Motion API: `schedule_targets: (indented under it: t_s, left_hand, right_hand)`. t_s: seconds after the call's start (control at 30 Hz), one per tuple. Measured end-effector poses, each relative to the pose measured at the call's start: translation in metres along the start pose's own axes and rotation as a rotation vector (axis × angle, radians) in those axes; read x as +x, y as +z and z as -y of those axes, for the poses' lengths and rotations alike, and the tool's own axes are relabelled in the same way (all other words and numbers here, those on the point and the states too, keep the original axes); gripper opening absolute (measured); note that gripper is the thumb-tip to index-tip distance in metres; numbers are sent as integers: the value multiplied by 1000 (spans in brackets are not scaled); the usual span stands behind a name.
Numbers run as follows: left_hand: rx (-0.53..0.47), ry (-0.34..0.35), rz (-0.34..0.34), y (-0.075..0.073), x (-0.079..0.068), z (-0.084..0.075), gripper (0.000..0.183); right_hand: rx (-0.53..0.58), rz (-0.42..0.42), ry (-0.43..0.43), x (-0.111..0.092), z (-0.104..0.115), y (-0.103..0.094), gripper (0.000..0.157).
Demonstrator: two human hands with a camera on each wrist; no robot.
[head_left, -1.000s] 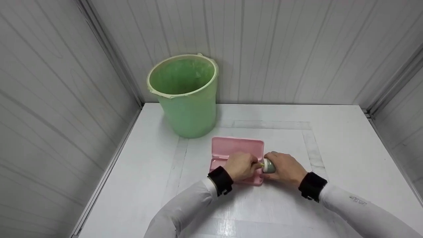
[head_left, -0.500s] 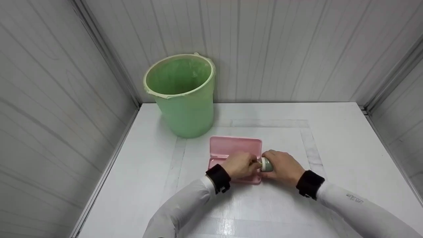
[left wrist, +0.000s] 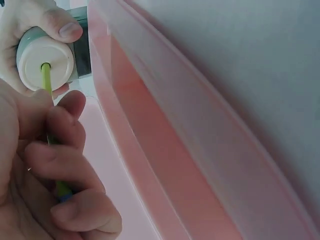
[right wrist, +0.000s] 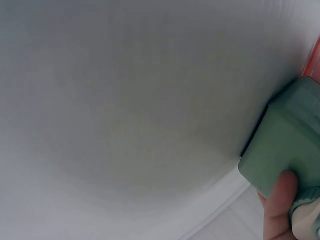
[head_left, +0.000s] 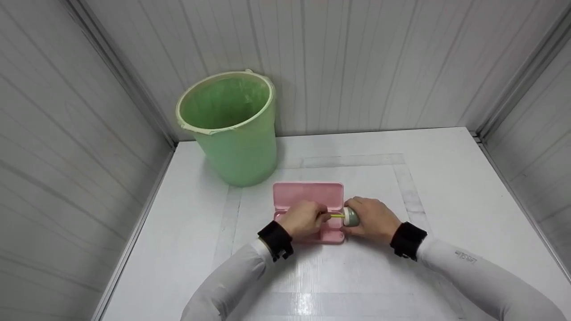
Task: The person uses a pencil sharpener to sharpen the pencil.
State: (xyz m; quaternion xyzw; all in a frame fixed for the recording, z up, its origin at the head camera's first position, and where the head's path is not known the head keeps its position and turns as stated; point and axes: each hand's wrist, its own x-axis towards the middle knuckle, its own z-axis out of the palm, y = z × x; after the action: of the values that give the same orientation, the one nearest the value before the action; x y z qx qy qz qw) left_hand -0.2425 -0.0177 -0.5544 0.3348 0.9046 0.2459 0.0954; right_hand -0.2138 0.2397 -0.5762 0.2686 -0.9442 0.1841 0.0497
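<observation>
In the head view my left hand [head_left: 303, 218] pinches a yellow-green pencil [head_left: 336, 216] above the open pink pencil case [head_left: 308, 195]. The left wrist view shows this pencil [left wrist: 46, 79] with its tip end in the round hole of a cream-faced pencil sharpener [left wrist: 56, 57]; its blue part lies under my curled fingers [left wrist: 65, 167]. My right hand [head_left: 374, 218] grips the green sharpener [head_left: 353, 217] at the case's right side. From the right wrist, the sharpener's boxy green body [right wrist: 280, 145] appears beside my thumb [right wrist: 281, 200]. The point of the pencil is hidden inside.
A tall green bucket [head_left: 241, 156] stands behind and left of the case, near the back wall. Grey panel walls [head_left: 334, 67] enclose the white table [head_left: 214, 249] at the back and both sides. Tape strips [head_left: 406, 191] mark a rectangle on the tabletop.
My left hand has drawn left, away from the sharpener, and more of the pencil shows between them. My right hand still holds the sharpener. The head view has shifted slightly.
</observation>
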Motion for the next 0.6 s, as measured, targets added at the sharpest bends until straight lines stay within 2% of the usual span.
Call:
schedule_targets:
  t_s: [0.13,0.33,0.6]
  left_hand:
    - [0,-18,-6,3,3,-2,22]
    - [10,1,-23,5,6,-7,20]
    - [95,27,-86,15,9,-15,23]
  right_hand:
    - [2,-2,-1,0,-1,0,51]
    - [18,-21,-9,0,-1,0,49]
    - [12,-35,-43,5,2,2,51]
